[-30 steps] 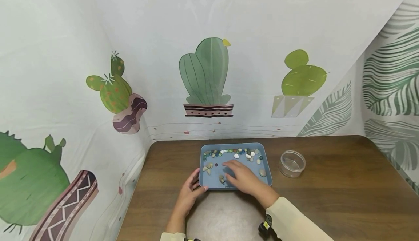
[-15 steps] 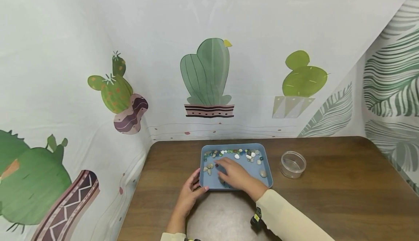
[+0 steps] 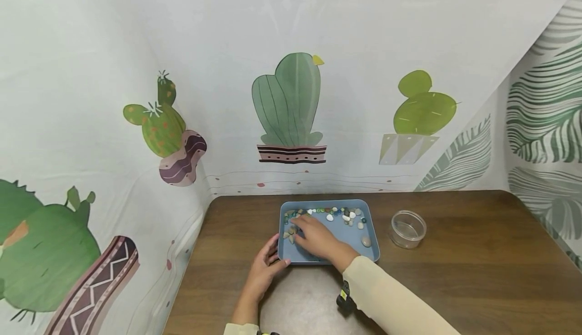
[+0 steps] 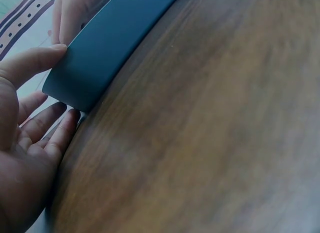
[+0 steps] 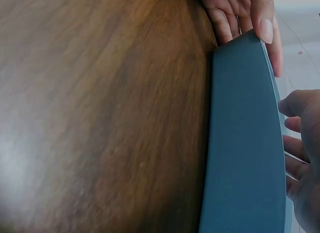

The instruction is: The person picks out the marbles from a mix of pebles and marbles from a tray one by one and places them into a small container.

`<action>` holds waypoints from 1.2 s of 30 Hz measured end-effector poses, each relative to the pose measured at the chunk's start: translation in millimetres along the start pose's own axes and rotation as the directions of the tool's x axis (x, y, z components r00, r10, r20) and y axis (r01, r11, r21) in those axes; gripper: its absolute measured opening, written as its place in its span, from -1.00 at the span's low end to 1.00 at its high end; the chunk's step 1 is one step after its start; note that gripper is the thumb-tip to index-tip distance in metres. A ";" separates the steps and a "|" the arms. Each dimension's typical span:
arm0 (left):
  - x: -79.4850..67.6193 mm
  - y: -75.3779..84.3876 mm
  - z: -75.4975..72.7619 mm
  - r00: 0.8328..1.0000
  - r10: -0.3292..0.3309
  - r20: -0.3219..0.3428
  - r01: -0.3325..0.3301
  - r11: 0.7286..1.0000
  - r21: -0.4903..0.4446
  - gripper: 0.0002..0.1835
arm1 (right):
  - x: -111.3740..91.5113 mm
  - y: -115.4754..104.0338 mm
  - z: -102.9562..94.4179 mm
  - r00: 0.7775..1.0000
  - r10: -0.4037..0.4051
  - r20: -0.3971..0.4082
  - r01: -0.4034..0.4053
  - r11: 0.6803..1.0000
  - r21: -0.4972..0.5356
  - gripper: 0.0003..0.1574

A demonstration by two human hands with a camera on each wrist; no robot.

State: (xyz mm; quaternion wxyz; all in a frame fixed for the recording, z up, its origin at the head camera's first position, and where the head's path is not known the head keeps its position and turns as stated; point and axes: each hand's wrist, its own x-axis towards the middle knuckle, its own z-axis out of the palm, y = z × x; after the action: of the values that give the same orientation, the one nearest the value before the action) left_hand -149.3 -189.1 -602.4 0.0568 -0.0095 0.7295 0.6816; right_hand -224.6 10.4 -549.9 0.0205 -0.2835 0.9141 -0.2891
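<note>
A shallow blue tray [image 3: 345, 234] holds pebbles and glass stones, most of them in a band along its far side. My left hand [image 3: 262, 267] holds the tray's near left corner. In the left wrist view the thumb [image 4: 42, 60] lies against the rim and the fingers are at the outer wall. My right hand [image 3: 318, 237] is over the tray's left half, its fingers spread and loosely bent above a small group of tan pebbles [image 3: 291, 232]. The tray wall hides part of those fingers in the right wrist view, and nothing shows between them.
A clear round plastic container [image 3: 407, 230] stands on the brown wooden table [image 3: 477, 254], right of the tray. A larger pebble [image 3: 366, 242] lies near the tray's right wall. Behind the table hangs a white cloth [image 3: 354, 47] printed with cacti.
My right hand has moved left across the tray toward the tan pebbles and now covers the small dark stone seen before. The left hand keeps its place at the corner.
</note>
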 end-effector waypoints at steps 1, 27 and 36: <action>0.0 -0.3 0.0 1.000 0.001 0.001 -0.001 1.000 -0.001 -0.16 | 1.5 -1.1 0.8 1.000 0.001 0.001 -0.001 1.000 -0.008 -0.39; 1.3 0.5 0.6 1.000 -0.021 0.004 0.021 1.000 -0.008 -0.15 | 28.3 -16.4 17.9 0.994 0.111 -0.018 -0.112 0.973 -0.203 -0.52; 1.0 0.9 -0.1 0.999 -0.033 0.000 0.033 0.999 -0.016 -0.15 | 35.2 -14.0 25.1 0.994 0.092 -0.052 -0.102 0.961 -0.257 -0.55</action>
State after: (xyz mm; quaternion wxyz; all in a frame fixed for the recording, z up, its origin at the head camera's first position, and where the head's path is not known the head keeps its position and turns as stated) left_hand -150.4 -189.0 -601.6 0.0679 -0.0221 0.7236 0.6865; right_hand -242.0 -30.7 -558.8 -0.0207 -0.2329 0.9570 -0.1716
